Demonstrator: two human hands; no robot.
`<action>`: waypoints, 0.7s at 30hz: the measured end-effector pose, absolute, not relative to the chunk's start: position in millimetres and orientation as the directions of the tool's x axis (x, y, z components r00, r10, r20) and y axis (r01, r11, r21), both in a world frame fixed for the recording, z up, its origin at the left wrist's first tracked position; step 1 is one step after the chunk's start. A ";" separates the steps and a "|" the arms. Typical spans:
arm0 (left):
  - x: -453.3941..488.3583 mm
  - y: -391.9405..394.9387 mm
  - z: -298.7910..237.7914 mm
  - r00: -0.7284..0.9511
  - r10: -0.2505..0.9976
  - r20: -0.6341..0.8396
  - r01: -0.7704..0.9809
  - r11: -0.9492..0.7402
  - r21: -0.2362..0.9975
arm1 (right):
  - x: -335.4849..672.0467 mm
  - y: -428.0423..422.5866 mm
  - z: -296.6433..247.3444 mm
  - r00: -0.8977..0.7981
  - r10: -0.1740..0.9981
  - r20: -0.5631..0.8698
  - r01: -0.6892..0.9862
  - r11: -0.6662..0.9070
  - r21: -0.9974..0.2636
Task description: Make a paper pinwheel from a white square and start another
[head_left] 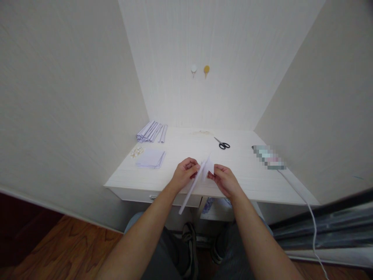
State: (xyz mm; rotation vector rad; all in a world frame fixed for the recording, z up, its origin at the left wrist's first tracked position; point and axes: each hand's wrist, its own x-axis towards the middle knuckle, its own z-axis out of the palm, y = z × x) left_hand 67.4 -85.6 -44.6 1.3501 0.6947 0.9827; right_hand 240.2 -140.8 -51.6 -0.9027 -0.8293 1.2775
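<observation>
Head view, held paper (207, 167), scissors (220, 142) beyond

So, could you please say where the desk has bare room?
Bare: between the scissors and pixelated item, and between the scissors and paper sheets. Crowded: left end (paper strips, white pieces) and front centre (left hand, right hand, held paper).

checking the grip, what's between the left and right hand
White paper, held by both the left hand and the right hand, with a slim, rolled-looking part; the head view shows this.
</observation>
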 end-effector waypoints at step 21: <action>67.0 -86.6 -41.2 0.383 0.911 0.157 -0.195 -0.086 0.977 | 238.5 -139.7 -53.4 0.134 0.991 0.022 -0.234 0.053 -0.971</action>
